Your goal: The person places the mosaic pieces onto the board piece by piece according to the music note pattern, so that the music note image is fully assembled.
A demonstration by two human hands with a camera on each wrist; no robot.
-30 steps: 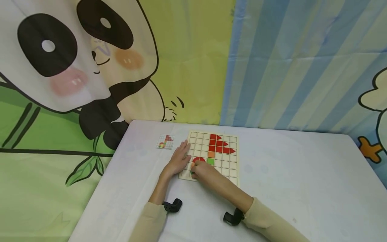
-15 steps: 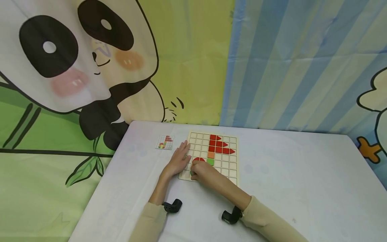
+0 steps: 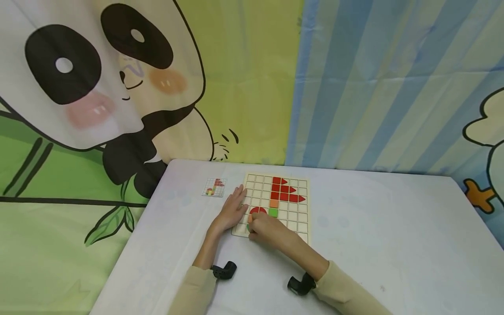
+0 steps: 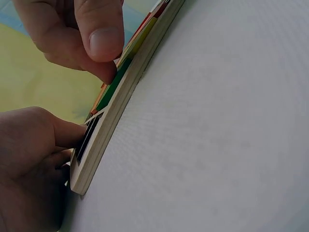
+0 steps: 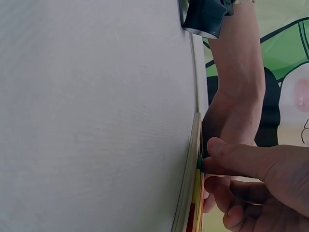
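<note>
A pale wooden grid board [image 3: 292, 225] lies on the table with coloured pieces set in its cells. My right hand [image 3: 269, 229] is over its lower left, and a fingertip touches a green piece [image 4: 113, 87] at the board's near edge. In the right wrist view the thumb looks apart from that green piece [image 5: 200, 164]. My left hand [image 3: 232, 212] rests along the board's left edge with fingers extended. Red pointed rows [image 3: 285, 189], an orange square [image 3: 274, 203], a green square [image 3: 273, 212] and a red rounded shape [image 3: 257, 211] are visible; my right hand hides nearby cells.
A small pattern card [image 3: 214, 187] lies left of the board, with a similar coloured design. White cloth covers the table [image 3: 374, 227]. A printed curtain [image 3: 252, 87] hangs behind the far edge. Black wrist cameras [image 3: 224, 270] sit near both cuffs.
My right hand has shifted very slightly toward the near side, showing a little more of the piece beside its fingertips. My left hand keeps its place on the board's edge.
</note>
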